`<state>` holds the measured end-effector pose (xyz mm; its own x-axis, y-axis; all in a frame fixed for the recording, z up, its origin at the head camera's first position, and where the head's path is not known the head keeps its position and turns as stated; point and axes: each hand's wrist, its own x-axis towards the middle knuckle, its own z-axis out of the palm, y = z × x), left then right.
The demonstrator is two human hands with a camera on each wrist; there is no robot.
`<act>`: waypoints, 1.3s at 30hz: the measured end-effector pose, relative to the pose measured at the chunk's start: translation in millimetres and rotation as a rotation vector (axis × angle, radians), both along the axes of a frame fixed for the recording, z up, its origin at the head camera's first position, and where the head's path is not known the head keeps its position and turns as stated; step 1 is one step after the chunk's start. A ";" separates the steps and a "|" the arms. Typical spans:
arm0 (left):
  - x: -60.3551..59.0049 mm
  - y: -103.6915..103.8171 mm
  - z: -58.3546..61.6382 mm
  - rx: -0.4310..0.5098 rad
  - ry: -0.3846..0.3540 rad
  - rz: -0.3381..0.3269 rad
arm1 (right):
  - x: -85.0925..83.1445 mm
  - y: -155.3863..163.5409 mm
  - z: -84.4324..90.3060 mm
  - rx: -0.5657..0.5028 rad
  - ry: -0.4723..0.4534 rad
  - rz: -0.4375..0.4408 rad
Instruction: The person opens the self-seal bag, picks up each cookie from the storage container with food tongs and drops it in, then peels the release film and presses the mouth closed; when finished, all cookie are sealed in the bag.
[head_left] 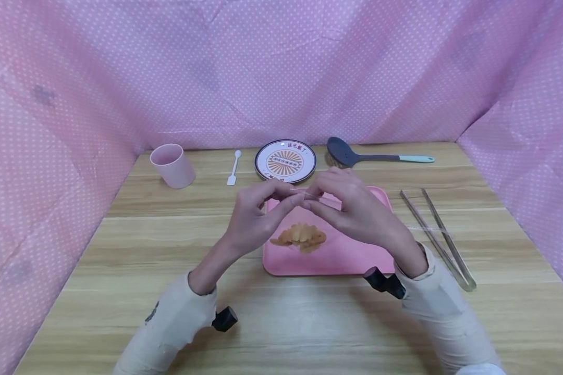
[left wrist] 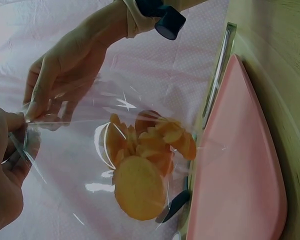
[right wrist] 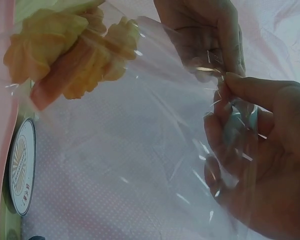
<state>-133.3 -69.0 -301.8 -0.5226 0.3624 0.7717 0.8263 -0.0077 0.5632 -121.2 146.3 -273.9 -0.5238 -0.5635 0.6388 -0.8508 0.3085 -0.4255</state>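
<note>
The worktop (head_left: 309, 323) is of light wood, and pink dotted cloth (head_left: 281, 67) stands around it on three sides. On the worktop lies a pink tray (head_left: 338, 260), in the middle. Above the tray both hands hold a clear plastic bag (left wrist: 140, 150) between them. The left hand (head_left: 253, 219) pinches one side of the bag's top edge with thumb and fingers, and the right hand (head_left: 356, 208) pinches the other side, so the fingertips of both hands are very close together. The bag hangs down from the hands over the tray; I cannot tell if its bottom touches the tray. Inside the bag, at the bottom, there is a small heap of orange slices (head_left: 300, 237); in the left wrist view they look round and thin.

To the right of the tray lie metal tongs (head_left: 438, 237) on the worktop, with the tips pointing to the far side. Behind the tray stands a round plate (head_left: 285, 160) with a dark rim and an orange sun pattern. To the right of the plate lies a dark ladle (head_left: 342, 152) with a light blue handle. At the far left stands a pink cup (head_left: 172, 165), and between cup and plate lies a small white spoon (head_left: 234, 167)
</note>
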 end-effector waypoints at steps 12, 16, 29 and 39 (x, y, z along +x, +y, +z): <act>2.2 -3.5 -0.8 0.084 -0.035 0.028 | 2.0 6.9 -2.6 0.007 -0.038 -0.016; 2.1 -7.0 -1.5 0.084 -0.058 0.018 | 1.6 8.2 -5.1 0.006 -0.031 0.016; 1.3 -9.9 -3.8 0.100 -0.070 0.005 | 1.1 9.6 -10.4 0.065 0.026 -0.063; 3.7 -14.1 -1.4 0.082 -0.092 0.031 | 1.5 17.0 -13.2 0.065 -0.008 -0.014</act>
<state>-129.6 -83.1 -303.1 -0.6027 0.2825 0.7463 0.7717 -0.0317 0.6352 -119.8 163.3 -287.1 -0.5365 -0.5966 0.5968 -0.8430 0.3474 -0.4107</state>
